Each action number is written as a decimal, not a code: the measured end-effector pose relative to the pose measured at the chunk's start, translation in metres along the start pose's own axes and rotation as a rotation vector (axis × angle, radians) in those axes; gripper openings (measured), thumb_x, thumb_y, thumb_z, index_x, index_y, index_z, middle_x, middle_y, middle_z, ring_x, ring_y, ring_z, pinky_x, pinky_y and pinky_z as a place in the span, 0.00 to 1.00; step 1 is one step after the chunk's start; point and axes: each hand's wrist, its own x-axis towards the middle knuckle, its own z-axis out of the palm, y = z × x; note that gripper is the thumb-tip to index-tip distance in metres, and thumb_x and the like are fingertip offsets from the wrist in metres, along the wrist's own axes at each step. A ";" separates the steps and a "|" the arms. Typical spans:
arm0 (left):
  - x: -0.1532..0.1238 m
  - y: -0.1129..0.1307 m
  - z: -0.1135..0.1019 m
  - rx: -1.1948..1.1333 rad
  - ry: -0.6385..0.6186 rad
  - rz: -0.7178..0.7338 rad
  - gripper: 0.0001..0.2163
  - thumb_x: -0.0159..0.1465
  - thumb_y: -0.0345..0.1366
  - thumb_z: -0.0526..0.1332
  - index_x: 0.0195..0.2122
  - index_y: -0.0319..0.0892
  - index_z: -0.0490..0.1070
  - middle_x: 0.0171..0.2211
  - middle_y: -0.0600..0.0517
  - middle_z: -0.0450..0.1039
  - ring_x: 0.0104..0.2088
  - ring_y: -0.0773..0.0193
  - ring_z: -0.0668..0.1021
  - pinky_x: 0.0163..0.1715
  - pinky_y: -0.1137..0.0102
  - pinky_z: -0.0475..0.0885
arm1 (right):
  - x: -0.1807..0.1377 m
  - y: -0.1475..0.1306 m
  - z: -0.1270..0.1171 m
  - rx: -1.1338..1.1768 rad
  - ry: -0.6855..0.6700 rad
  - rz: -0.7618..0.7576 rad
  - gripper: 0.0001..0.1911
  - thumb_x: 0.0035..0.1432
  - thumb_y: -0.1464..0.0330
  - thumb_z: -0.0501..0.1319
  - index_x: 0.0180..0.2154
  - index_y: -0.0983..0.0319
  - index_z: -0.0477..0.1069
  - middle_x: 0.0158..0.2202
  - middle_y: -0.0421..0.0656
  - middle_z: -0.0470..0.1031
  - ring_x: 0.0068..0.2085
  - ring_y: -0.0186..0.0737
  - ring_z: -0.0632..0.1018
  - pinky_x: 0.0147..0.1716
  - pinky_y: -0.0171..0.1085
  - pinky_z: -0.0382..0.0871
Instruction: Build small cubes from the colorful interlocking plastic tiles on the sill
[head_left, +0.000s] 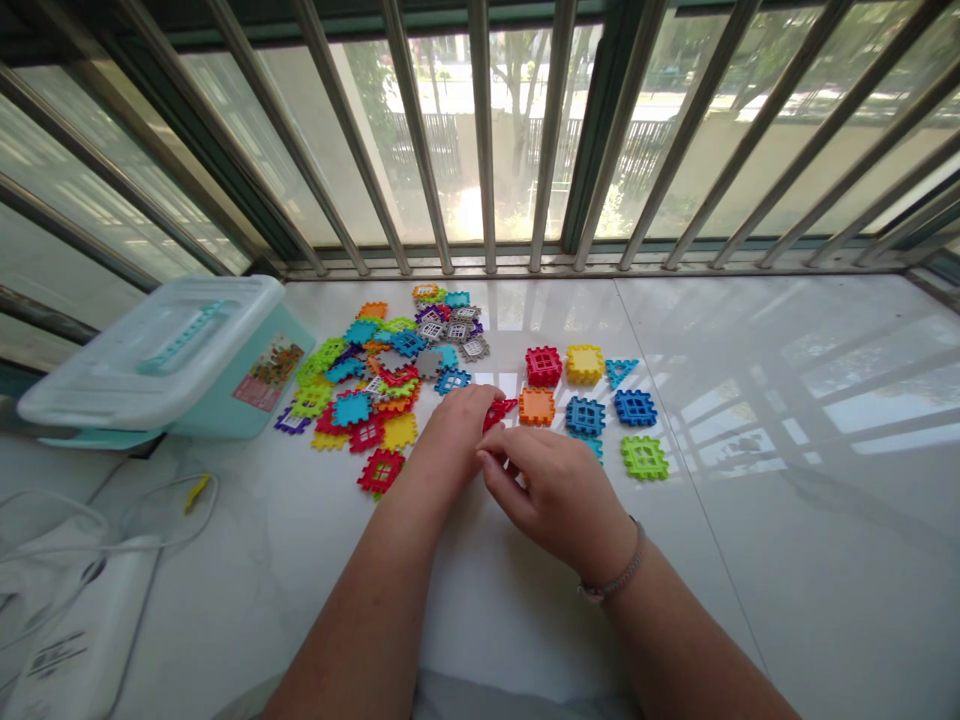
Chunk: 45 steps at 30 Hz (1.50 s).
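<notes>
My left hand (459, 425) has its fingers closed around a red interlocking building tile (499, 411), which looks triangular and shows past the fingertips. Close against it, my right hand (559, 490) is curled with thumb and forefinger pinched together just below the red tile. Whatever lies in that pinch is hidden by the fingers. Just beyond my right hand lies an orange square tile (537, 406). Left of my left hand spreads a loose pile of mixed tiles, with a red window tile (381, 471) at its near edge.
Sorted tiles lie to the right: red (543, 366), yellow (585, 364), a blue triangle (621, 372), blue window tiles (635, 407) and green (645, 457). A lidded teal box (225, 400) stands left. A power strip (90, 620) with cables lies near left. Metal bars (484, 150) line the window.
</notes>
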 end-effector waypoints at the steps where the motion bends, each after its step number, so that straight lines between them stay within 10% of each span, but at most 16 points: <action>1: 0.000 0.000 -0.001 0.010 -0.001 -0.008 0.13 0.66 0.29 0.65 0.51 0.44 0.78 0.49 0.45 0.82 0.52 0.50 0.80 0.57 0.58 0.75 | 0.000 0.000 0.000 0.002 0.000 -0.001 0.08 0.75 0.67 0.59 0.45 0.59 0.78 0.37 0.42 0.83 0.35 0.38 0.80 0.39 0.37 0.68; 18: -0.005 0.012 -0.014 -0.063 0.148 -0.025 0.08 0.68 0.30 0.65 0.48 0.44 0.75 0.50 0.45 0.79 0.54 0.51 0.80 0.58 0.58 0.75 | 0.000 0.000 0.001 -0.034 0.008 -0.016 0.08 0.75 0.66 0.60 0.42 0.59 0.77 0.35 0.41 0.82 0.34 0.38 0.79 0.37 0.38 0.66; 45: -0.005 0.014 -0.011 0.173 0.038 -0.121 0.02 0.71 0.33 0.62 0.43 0.44 0.74 0.44 0.43 0.80 0.48 0.48 0.78 0.51 0.57 0.74 | -0.001 0.000 0.002 -0.057 -0.018 -0.013 0.08 0.75 0.66 0.60 0.40 0.59 0.76 0.34 0.41 0.81 0.33 0.38 0.78 0.36 0.38 0.65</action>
